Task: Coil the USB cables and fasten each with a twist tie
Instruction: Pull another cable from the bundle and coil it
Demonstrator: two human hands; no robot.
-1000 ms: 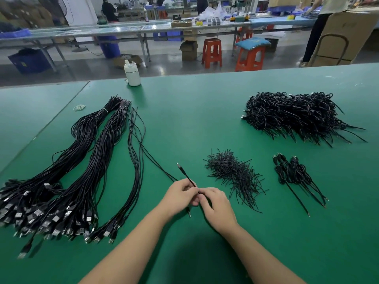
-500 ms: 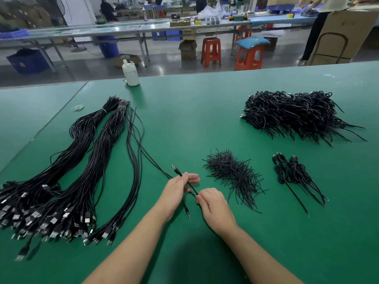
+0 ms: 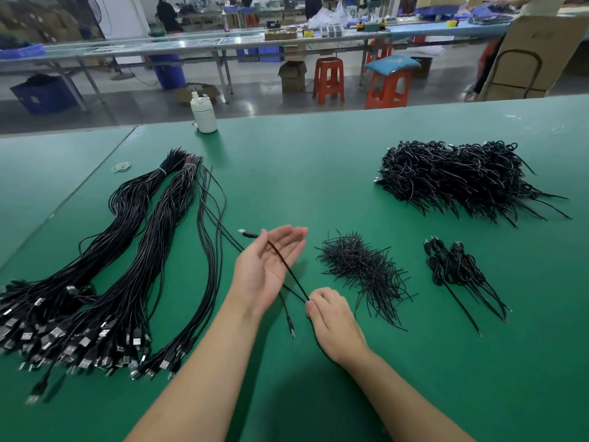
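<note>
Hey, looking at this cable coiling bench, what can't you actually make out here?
Head view only:
- Right hand: its curled fingers hide how the cable is pinched.
- Left hand: thumb edges on the cable; grip unclear.
- Uncoiled cable bundles: plugs blurred at the left edge.
- Finished pile: ties lost in the tangle.
- Twist ties: too thin to count.

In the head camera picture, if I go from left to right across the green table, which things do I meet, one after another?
Uncoiled USB cables → left hand with one cable across its palm → right hand pinching that cable → loose twist ties → small group of tied cables.
</note>
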